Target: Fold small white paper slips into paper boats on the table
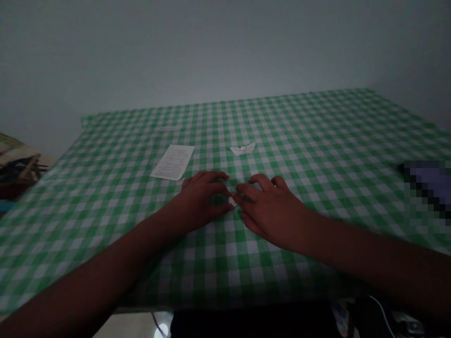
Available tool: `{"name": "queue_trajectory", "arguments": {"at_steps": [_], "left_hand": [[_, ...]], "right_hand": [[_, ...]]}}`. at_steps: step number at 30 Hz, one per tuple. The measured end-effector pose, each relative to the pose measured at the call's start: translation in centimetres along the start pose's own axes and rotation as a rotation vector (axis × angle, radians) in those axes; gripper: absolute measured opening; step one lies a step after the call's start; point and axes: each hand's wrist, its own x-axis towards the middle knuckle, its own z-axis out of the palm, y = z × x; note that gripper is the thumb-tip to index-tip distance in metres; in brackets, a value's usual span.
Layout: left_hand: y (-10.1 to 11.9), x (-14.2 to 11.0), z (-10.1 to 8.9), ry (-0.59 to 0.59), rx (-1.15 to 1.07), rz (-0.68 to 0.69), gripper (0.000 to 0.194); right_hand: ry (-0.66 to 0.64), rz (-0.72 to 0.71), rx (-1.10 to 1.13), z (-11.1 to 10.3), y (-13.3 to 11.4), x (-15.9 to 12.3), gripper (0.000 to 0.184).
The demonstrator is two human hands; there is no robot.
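Note:
Between my two hands, over the near middle of the table, is a small piece of white paper (231, 201), mostly covered by my fingers. My left hand (204, 197) pinches it from the left, thumb below and index finger above. From the right, my right hand (268, 206) has curled fingers meeting the same paper at its edge. Whether the piece is folded cannot be made out. Just beyond my hands sits a folded paper boat (243, 149). A printed sheet of paper (173, 162) lies flat to the left, past my left hand.
A green and white checked tablecloth (211, 267) covers the table, which reaches back to a pale wall (225, 47). Farther left lies a faint flat whitish strip (169, 128). At the right edge is a dark, pixelated object (431, 183). Assorted items (21, 173) stand beyond the left edge.

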Motion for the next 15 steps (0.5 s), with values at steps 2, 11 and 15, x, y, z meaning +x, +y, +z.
{"name": "queue_trajectory", "arguments": {"at_steps": [2, 11, 15], "left_hand": [[-0.2, 0.0, 0.3, 0.015, 0.017, 0.0, 0.02], [-0.1, -0.3, 0.2, 0.018, 0.065, 0.022, 0.021], [0.1, -0.3, -0.2, -0.015, 0.076, 0.022, 0.025]], "right_hand": [[-0.007, 0.002, 0.012, -0.1, 0.0, -0.1, 0.042], [-0.035, -0.083, 0.122, -1.4, 0.6, -0.4, 0.041], [-0.066, -0.084, 0.147, -1.1, 1.4, -0.2, 0.039]]}}
